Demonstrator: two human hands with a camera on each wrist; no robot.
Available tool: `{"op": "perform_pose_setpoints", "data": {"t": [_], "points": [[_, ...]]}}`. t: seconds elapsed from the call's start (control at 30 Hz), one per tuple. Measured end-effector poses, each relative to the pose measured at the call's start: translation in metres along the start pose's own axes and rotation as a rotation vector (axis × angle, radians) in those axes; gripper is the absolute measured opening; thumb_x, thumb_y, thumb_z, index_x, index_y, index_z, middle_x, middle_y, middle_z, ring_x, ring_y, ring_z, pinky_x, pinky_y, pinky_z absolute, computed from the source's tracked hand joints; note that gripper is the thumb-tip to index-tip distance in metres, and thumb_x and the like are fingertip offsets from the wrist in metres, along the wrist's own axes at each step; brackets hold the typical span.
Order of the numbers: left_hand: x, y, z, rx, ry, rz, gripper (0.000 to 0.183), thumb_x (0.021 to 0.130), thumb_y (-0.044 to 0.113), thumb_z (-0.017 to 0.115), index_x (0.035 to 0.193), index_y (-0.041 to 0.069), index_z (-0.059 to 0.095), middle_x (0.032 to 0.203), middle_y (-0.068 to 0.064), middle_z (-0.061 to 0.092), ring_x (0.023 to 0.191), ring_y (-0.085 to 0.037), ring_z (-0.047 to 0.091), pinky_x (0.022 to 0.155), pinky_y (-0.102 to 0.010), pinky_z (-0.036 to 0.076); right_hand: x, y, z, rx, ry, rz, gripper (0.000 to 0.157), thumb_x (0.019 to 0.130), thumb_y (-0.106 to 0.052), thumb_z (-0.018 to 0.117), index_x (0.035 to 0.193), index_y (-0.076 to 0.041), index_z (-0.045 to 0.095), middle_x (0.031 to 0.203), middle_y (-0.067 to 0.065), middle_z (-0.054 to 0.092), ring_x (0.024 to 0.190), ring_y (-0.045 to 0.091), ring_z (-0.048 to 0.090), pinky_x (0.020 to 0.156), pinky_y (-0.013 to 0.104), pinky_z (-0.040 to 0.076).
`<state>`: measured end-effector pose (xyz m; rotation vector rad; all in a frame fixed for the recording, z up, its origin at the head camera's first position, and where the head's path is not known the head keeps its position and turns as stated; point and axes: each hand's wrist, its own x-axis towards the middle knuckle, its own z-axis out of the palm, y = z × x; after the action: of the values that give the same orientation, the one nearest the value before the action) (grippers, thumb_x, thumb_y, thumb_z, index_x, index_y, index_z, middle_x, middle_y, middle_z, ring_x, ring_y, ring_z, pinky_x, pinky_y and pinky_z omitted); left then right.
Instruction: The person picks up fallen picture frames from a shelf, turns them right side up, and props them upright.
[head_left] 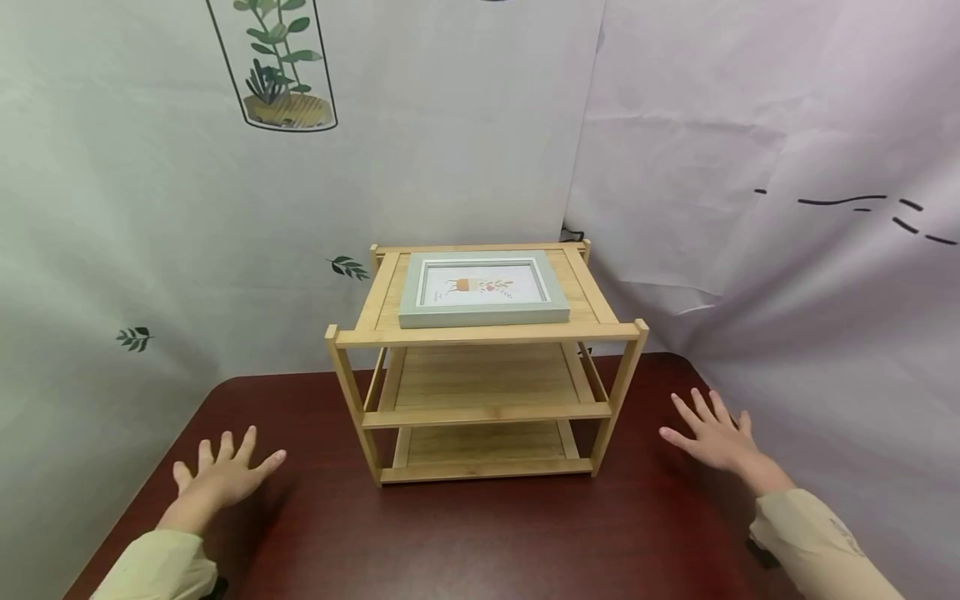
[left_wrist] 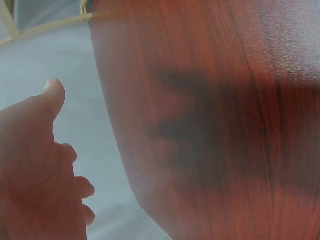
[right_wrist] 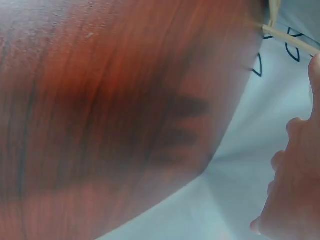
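Note:
My left hand (head_left: 219, 477) is spread over the left side of the table, fingers straight and holding nothing. On the right side, my right hand (head_left: 716, 437) hovers the same way with its fingers apart. Between them stands a light wooden rack (head_left: 487, 414) with a top board and two lower shelves. A pale green picture frame (head_left: 483, 317) lies flat on the top board, its print facing up. Neither hand touches the rack or the frame. In the left wrist view the left hand (left_wrist: 35, 160) shows at the edge; the right hand (right_wrist: 295, 175) does likewise in its own view.
The dark red wooden table (head_left: 480, 533) has rounded far corners. Behind it and along both sides hangs a pale cloth (head_left: 465, 125) printed with leaves and a plant in a jar. The rack's back edge is close to the cloth.

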<state>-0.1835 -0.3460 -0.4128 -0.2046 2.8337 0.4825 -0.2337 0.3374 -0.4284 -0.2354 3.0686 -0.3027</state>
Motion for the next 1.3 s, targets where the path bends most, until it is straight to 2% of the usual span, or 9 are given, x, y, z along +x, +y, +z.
{"op": "perform_pose_setpoints", "data": {"t": [0.33,0.63,0.87,1.0,1.13,1.23,1.3], "points": [[-0.005,0.012,-0.014,-0.011,0.041,0.026,0.100,0.079,0.072,0.027,0.139,-0.003,-0.004,0.134,-0.040,-0.011,0.116,-0.058,-0.023,0.079,-0.071,-0.022,0.001,-0.011,-0.029,-0.004,0.029,-0.031,0.077,0.084,-0.063,0.033,0.143,-0.024,0.000,0.146,0.023,-0.002,0.131,0.043,-0.014,0.087,0.073,-0.010],[-0.010,0.038,-0.039,0.030,0.202,0.068,0.095,0.081,0.070,0.023,0.140,0.000,-0.002,0.137,-0.038,-0.005,0.119,-0.058,-0.018,0.080,-0.074,-0.017,0.007,-0.030,-0.075,0.022,0.077,-0.056,0.072,0.089,-0.056,0.031,0.143,-0.024,-0.004,0.146,0.021,-0.009,0.130,0.041,-0.019,0.087,0.074,-0.006],[-0.020,0.071,-0.070,0.024,0.398,0.107,0.088,0.084,0.066,0.024,0.141,0.002,0.000,0.138,-0.037,0.003,0.120,-0.060,-0.011,0.083,-0.073,-0.016,0.011,-0.052,-0.119,0.097,0.169,-0.111,0.069,0.092,-0.049,0.031,0.143,-0.019,-0.004,0.146,0.020,-0.012,0.131,0.038,-0.020,0.088,0.074,-0.004],[-0.027,0.092,-0.089,0.009,0.534,0.137,0.081,0.087,0.060,0.027,0.142,0.004,0.006,0.139,-0.034,0.012,0.123,-0.058,-0.003,0.087,-0.073,-0.013,0.013,-0.067,-0.139,0.177,0.255,-0.181,0.066,0.093,-0.042,0.033,0.143,-0.014,0.001,0.146,0.022,-0.007,0.133,0.037,-0.016,0.089,0.073,-0.002],[-0.035,0.114,-0.105,-0.026,0.691,0.188,0.068,0.090,0.050,0.034,0.141,0.006,0.020,0.139,-0.026,0.025,0.128,-0.049,0.013,0.094,-0.069,0.000,0.015,-0.083,-0.155,0.275,0.345,-0.278,0.063,0.093,-0.034,0.038,0.143,-0.010,0.008,0.146,0.023,0.000,0.134,0.037,-0.009,0.093,0.070,0.000],[-0.041,0.132,-0.114,-0.071,0.804,0.250,0.057,0.091,0.040,0.041,0.136,0.007,0.032,0.135,-0.022,0.037,0.123,-0.043,0.030,0.095,-0.064,0.014,0.016,-0.097,-0.163,0.331,0.392,-0.326,0.062,0.092,-0.031,0.043,0.143,-0.011,0.014,0.147,0.019,0.007,0.136,0.034,-0.002,0.099,0.065,0.002],[-0.044,0.144,-0.119,-0.107,0.856,0.294,0.051,0.090,0.035,0.044,0.133,0.008,0.038,0.132,-0.020,0.043,0.118,-0.041,0.038,0.093,-0.061,0.022,0.018,-0.107,-0.168,0.356,0.413,-0.342,0.061,0.090,-0.030,0.047,0.142,-0.012,0.019,0.148,0.016,0.012,0.136,0.032,0.004,0.101,0.062,0.006]]}}
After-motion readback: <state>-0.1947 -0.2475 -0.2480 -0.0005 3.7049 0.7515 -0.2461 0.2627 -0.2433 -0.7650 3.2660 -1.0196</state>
